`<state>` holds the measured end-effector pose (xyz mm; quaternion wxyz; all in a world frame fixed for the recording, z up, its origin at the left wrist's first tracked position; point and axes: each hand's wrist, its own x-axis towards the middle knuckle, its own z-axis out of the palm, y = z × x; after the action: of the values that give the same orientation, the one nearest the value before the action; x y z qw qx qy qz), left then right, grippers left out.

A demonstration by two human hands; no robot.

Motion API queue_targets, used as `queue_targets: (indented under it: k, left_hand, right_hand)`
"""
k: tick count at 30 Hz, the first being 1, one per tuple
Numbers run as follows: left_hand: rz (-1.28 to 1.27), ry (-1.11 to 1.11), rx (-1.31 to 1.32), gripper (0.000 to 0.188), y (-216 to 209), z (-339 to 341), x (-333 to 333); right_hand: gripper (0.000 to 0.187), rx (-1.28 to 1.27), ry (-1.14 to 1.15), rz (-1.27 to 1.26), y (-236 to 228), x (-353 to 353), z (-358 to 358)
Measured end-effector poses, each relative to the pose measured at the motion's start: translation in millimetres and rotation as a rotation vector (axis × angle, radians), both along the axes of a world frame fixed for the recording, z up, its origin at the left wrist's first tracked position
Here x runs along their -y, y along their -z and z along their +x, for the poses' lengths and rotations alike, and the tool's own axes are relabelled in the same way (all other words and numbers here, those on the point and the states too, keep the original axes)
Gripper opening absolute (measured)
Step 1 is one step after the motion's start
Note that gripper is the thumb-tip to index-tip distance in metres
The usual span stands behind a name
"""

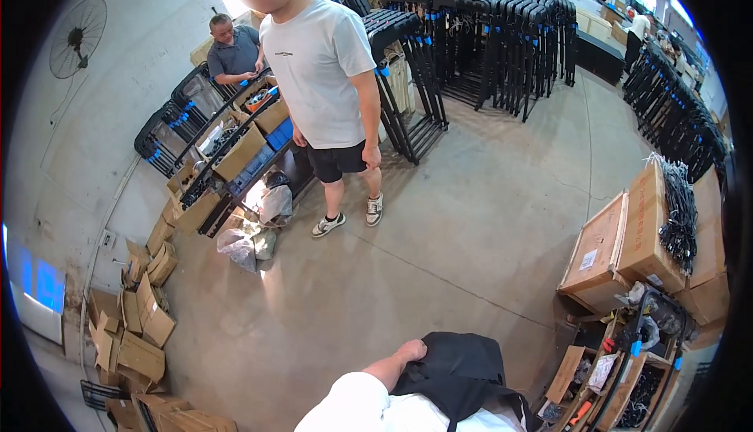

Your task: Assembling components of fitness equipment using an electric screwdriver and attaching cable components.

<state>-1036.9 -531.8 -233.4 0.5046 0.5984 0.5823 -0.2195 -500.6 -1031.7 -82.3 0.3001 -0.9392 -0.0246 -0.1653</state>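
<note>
Looked down through a wide, round-edged view into a workshop. Held a black cloth (pixel 463 360), perhaps a bag or garment, at the lower edge of the view, just in front of a white shirt (pixel 388 414). Gripped its upper left corner with the left hand (pixel 412 350), with fingers curled together and apparently clamped on the cloth, their tips hard to make out. Saw nothing of the right hand; could not tell the state of its fingers. Had the cloth in hand already, to judge by this view, with its lower part loosely bunched; had not yet laid it down or let it go, and could not tell the amount of handling left. Faced, across the concrete floor (pixel 463 228), a standing person (pixel 325 106) and, farther left, a second person (pixel 230 49) behind a row of open cartons (pixel 240 155). Had rows of black frames (pixel 502 28) beyond, loose cardboard (pixel 154 318) along the left wall (pixel 125 110), and a wooden crate (pixel 594 251) beside a tall carton (pixel 647 220) at the right
</note>
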Motion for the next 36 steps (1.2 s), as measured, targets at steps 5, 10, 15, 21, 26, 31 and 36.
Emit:
queue_targets:
  k: [5,10,15,21,26,31,36]
  left_hand:
    - [0.049,0.000,-0.031,0.042,7.9,-1.4,3.2]
    - [0.023,-0.032,-0.044,0.042,6.5,8.8,4.0]
    - [0.021,-0.058,-0.029,0.042,-0.5,28.8,5.3]
    - [0.090,-0.076,0.010,0.044,-9.2,40.6,8.7]
    - [0.060,0.028,-0.025,0.046,-18.8,51.3,-2.7]
    - [-0.073,0.065,0.044,0.053,-12.5,54.0,20.8]
    - [0.050,0.256,-0.036,0.057,-2.0,76.7,-3.3]
  right_hand:
    - [0.055,0.026,-0.087,0.010,4.8,-43.7,27.6]
    - [0.057,0.053,-0.150,0.014,14.2,-64.5,49.3]
    - [0.059,0.081,-0.196,0.015,24.3,-73.4,70.2]
    - [0.062,0.105,-0.262,0.050,50.9,-92.4,96.2]
    - [0.065,0.139,-0.225,0.059,67.7,-56.6,105.8]
    - [0.068,0.237,-0.028,-0.062,82.5,130.9,77.2]
    - [0.063,-0.218,0.422,0.085,7.9,23.1,-63.0]
